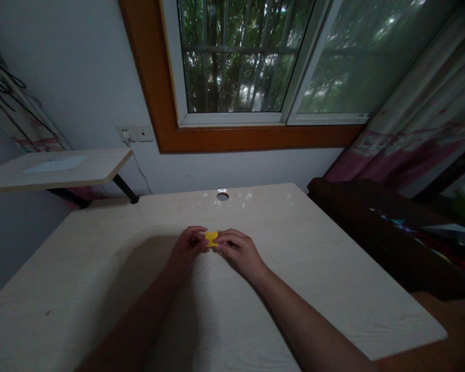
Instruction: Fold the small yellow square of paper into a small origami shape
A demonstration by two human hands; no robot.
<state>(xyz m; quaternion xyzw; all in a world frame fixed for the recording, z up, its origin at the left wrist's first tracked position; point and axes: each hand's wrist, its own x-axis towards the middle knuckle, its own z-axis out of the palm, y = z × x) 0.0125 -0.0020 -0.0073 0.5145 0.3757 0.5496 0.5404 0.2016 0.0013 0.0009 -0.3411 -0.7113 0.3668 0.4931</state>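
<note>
A small, flat yellow piece [211,238], perhaps folded paper or card, is held between both hands over the middle of the desk [313,289]. My left hand [187,248] pinches its left edge between thumb and fingers. On the opposite side, my right hand [242,250] grips the right edge the same way. Fingertips cover both ends of the piece, so its full outline is hidden. Whether it touches the desktop I cannot tell.
Behind the hands, a round cable hole [222,197] sits near the desk's back edge. A raised shelf [96,168] on black legs bears a sheet of paper [56,164] at left. Dark furniture [349,217] stands along the right side. A window [248,62] is ahead.
</note>
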